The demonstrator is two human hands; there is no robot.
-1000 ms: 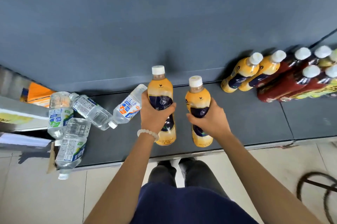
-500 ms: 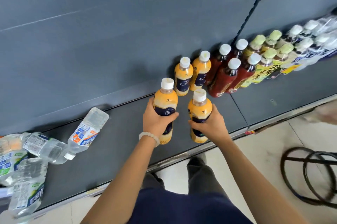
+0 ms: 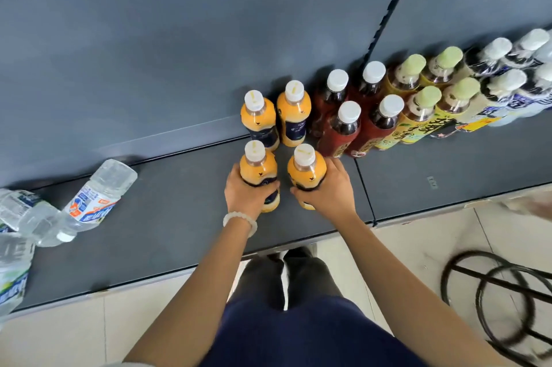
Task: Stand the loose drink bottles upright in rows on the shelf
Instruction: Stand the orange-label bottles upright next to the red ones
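My left hand [image 3: 248,196] grips an orange drink bottle with a white cap [image 3: 257,166], upright on the dark grey shelf [image 3: 179,211]. My right hand [image 3: 328,190] grips a second orange bottle [image 3: 305,171] right beside it. Both stand directly in front of two more orange bottles [image 3: 276,117] at the shelf's back. To the right, upright rows of red tea bottles [image 3: 355,115], yellow-labelled bottles with green caps [image 3: 424,97] and white-capped bottles [image 3: 513,73] continue. Several clear water bottles [image 3: 95,199] lie on their sides at the left.
The shelf's grey back panel [image 3: 179,52] rises behind the bottles, with a slotted upright post [image 3: 388,8]. Below the shelf's front edge is a tiled floor [image 3: 418,253]. A black wire ring stand [image 3: 501,301] sits on the floor at the right.
Both hands have carried the two orange bottles rightward and back, setting them just in front of the standing orange pair. The view has shifted right, so the water bottles now sit at the far left.
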